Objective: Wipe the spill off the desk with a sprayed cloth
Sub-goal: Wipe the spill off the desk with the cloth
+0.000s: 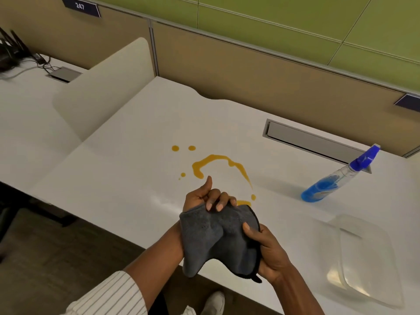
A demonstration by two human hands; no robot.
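Head view, downward over desk

A clear plastic container lies on the near right, see-through and empty-looking; far of it, a grey cable hatch is let into the surface along the right back edge, its lid tilted open; a cream divider panel with a rounded top corner stands on the left; beyond it, on the far left, a smaller grey hatch sits flush, with black cables running to it; tan partition panels close the back, green wall panels above them; a dark number plate reading 247 hangs top left; a white shoe shows on the floor, near edge.
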